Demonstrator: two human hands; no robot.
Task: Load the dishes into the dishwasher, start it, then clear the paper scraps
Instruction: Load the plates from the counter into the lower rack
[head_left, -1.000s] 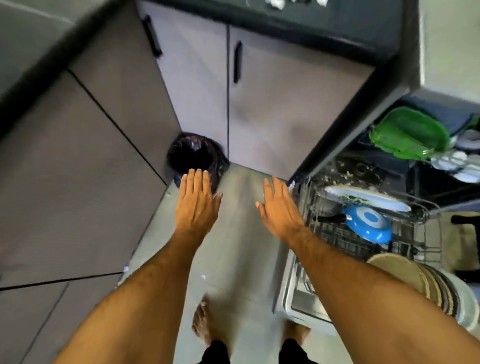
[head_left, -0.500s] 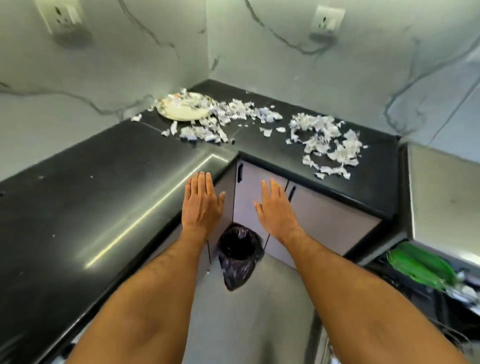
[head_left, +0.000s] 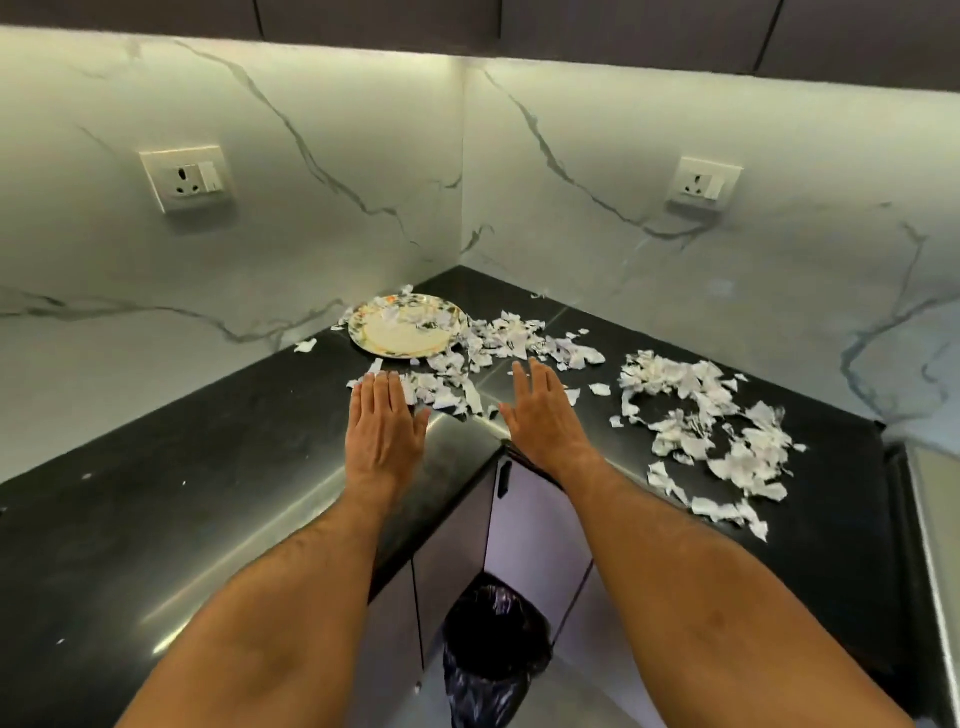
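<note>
Plate (head_left: 408, 332), paper scraps (head_left: 711, 431), bin (head_left: 493, 654) below

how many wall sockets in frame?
2. One socket is on the left wall above the counter; the other socket is on the right wall, above the paper scraps. None seems hidden.

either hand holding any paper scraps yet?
No: the left hand and right hand are both flat, open and empty above the black countertop, short of the paper scraps.
</note>
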